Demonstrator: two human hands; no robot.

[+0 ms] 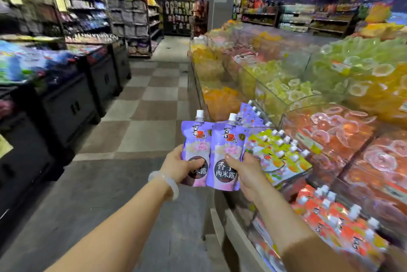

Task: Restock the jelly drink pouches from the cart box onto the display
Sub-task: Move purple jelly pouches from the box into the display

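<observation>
My left hand [178, 164] grips a purple jelly drink pouch [195, 137] with a white cap, held upright over the aisle floor. Beside it, my right hand [244, 171] grips a second purple pouch [226, 139] of the same kind, thumb on its front. Both pouches hang just left of the display [237, 234]. On the display behind them lie more purple pouches [251, 115], then a row of yellow-green pouches [279, 153] and nearer me orange-red pouches [337, 223]. The cart box is out of view.
Clear bins of yellow, green and orange jelly cups [330, 86] fill the display to the right. Dark low display counters [72, 100] line the aisle's left side. A checkered tile floor [143, 104] runs ahead toward shelves [136, 18] at the back.
</observation>
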